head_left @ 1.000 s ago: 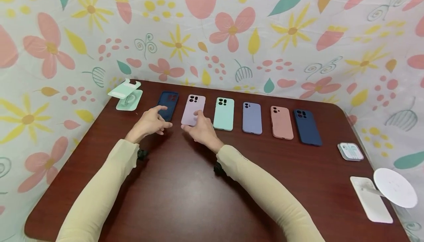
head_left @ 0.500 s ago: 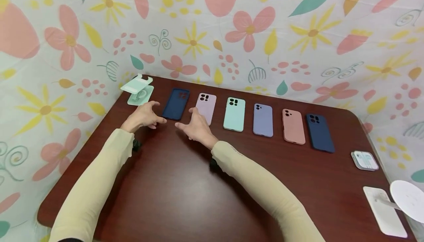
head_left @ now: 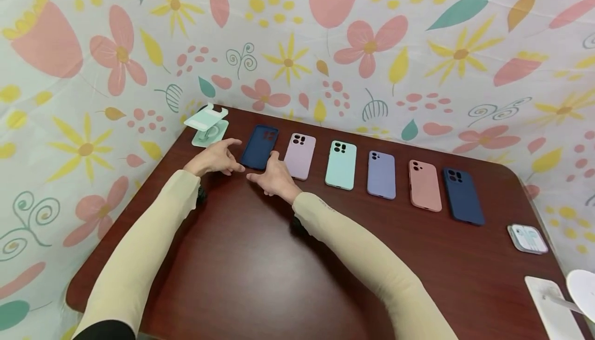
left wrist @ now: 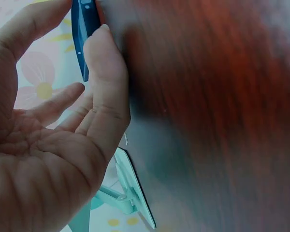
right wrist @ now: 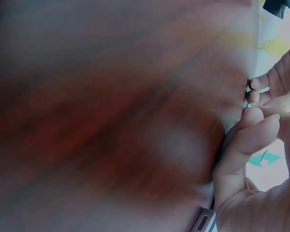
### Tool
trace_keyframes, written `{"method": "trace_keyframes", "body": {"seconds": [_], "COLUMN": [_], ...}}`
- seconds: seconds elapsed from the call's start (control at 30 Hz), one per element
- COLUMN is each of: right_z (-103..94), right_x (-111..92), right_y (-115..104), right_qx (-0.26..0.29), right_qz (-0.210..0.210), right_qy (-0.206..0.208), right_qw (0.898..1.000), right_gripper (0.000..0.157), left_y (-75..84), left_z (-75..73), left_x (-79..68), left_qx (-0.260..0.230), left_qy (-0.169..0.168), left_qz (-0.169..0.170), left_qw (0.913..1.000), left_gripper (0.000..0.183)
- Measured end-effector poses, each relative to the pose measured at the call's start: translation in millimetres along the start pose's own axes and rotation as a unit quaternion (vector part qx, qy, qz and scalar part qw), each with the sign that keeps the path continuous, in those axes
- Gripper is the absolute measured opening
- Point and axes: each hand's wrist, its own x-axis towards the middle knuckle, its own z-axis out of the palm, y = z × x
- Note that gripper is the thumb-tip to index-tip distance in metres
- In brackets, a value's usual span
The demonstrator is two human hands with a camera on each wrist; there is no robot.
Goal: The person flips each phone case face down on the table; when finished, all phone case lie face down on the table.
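Observation:
A dark blue phone case (head_left: 259, 147) lies hollow side up near the back left of the table. My left hand (head_left: 216, 158) is at its lower left corner, thumb and fingers spread apart. At the lower right corner is my right hand (head_left: 275, 176), forefinger by the case's right edge and thumb below its bottom edge; whether it touches the case I cannot tell. In the left wrist view, the blue case (left wrist: 87, 36) shows edge-on beyond the fingers. The right wrist view shows both hands close together. A lilac phone case (head_left: 300, 156) lies just right of my right hand.
Rightward in a row lie a mint case (head_left: 341, 164), a periwinkle case (head_left: 381, 174), a pink case (head_left: 425, 185) and another dark blue case (head_left: 463, 196). A mint phone stand (head_left: 209, 125) stands at back left. Boxed earphones (head_left: 528, 238) and a white stand (head_left: 550, 298) are at right.
The head view has turned left. My right hand has left the lilac case for the blue case's lower right corner. My left hand has moved from over the blue case to its lower left corner.

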Motion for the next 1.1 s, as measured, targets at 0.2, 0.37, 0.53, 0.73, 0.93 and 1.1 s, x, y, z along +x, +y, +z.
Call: {"method": "trace_keyframes", "body": {"seconds": [0.2, 0.37, 0.53, 0.73, 0.93, 1.1], "right_z": [0.3, -0.3, -2.1, -4.1, -4.4, -2.7], "right_x": [19, 25, 29, 27, 23, 25], "right_y": [6, 9, 7, -2, -7, -5], "right_qx": [0.007, 0.014, 0.018, 0.017, 0.018, 0.028], "right_qz": [0.016, 0.022, 0.031, 0.041, 0.05, 0.048], "right_qy": [-0.014, -0.015, -0.022, -0.017, -0.009, -0.004], "right_qw": [1.0, 1.0, 0.999, 0.999, 0.999, 0.998], "right_gripper": [0.113, 0.115, 0.119, 0.117, 0.105, 0.1], "left_y": [2.7, 2.3, 1.6, 3.2, 3.7, 0.6], "left_z": [0.3, 1.7, -0.5, -2.5, -1.9, -1.8], "left_x": [8.6, 14.2, 19.3, 24.5, 26.1, 27.8], "left_qx": [0.012, 0.023, 0.029, 0.049, 0.061, 0.054], "left_qy": [-0.005, -0.006, -0.014, -0.026, -0.028, -0.024], "left_qz": [-0.001, -0.001, -0.005, -0.002, 0.0, 0.002], "left_qw": [0.9999, 0.9997, 0.9995, 0.9985, 0.9977, 0.9983], "left_gripper": [0.092, 0.091, 0.093, 0.099, 0.092, 0.08]}}
